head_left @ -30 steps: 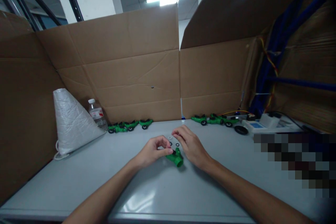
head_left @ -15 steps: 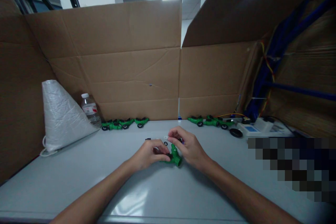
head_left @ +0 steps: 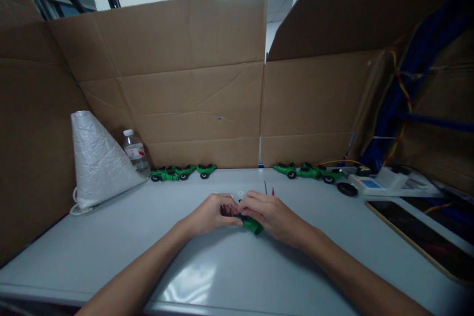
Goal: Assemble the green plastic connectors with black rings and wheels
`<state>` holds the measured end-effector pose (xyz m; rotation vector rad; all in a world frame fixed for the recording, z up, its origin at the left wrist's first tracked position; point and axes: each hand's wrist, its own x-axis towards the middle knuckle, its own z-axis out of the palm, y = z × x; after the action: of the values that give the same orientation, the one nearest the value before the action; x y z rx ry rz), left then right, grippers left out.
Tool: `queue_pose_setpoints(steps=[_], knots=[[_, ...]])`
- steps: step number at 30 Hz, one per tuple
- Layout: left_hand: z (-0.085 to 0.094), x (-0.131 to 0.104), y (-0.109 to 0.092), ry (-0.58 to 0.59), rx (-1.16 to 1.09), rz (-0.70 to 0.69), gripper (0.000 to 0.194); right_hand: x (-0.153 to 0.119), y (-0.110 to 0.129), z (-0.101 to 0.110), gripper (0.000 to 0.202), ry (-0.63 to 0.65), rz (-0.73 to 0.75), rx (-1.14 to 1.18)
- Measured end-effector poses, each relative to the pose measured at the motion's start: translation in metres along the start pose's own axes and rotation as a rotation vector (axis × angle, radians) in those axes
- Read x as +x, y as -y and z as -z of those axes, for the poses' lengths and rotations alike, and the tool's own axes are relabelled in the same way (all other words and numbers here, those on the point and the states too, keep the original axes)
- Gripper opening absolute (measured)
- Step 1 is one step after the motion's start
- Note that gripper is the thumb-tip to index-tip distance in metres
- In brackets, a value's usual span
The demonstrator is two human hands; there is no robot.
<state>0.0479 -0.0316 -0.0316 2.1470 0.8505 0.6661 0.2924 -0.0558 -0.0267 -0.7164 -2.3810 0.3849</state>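
Near the middle of the white table (head_left: 207,266), my left hand (head_left: 217,215) is closed around a green part (head_left: 253,225) with dark pieces at its left end. The fingers of my right hand (head_left: 268,215) are pinched together over the same part, touching its top next to my left fingertips. Whether they hold a small piece is hidden. Just behind my hands lie a small white ring (head_left: 241,193), a thin dark rod and a small red-tipped item (head_left: 273,191).
Green toy vehicles with black wheels (head_left: 183,173) line the back left, more (head_left: 309,171) the back right. A silvery bag (head_left: 101,163) and bottle (head_left: 135,150) stand left. On the right are a black ring (head_left: 347,189), power strip (head_left: 392,185) and phone (head_left: 422,239). Cardboard walls (head_left: 185,103) surround the table.
My right hand has come down and left onto the green part, beside my left fingers. The camera view has shifted slightly, and the thin rod and red-tipped item now show.
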Motion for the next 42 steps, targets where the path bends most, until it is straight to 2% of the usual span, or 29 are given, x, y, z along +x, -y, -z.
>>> queue_pose_setpoints(steps=[8,21,30,42], knots=[[-0.001,0.000,0.005,-0.010,-0.072,0.009,0.040,0.000,0.002,0.004,0.010,-0.001,-0.059,0.091],[0.000,-0.001,0.003,-0.037,-0.040,0.034,0.038,-0.001,0.000,0.001,0.020,0.012,-0.020,0.080],[0.003,-0.001,0.004,-0.021,-0.001,0.037,0.034,0.002,-0.002,0.005,0.024,0.042,0.092,-0.055],[0.007,0.000,-0.009,-0.119,0.085,-0.018,0.039,0.002,-0.005,0.000,0.016,-0.015,0.058,-0.150]])
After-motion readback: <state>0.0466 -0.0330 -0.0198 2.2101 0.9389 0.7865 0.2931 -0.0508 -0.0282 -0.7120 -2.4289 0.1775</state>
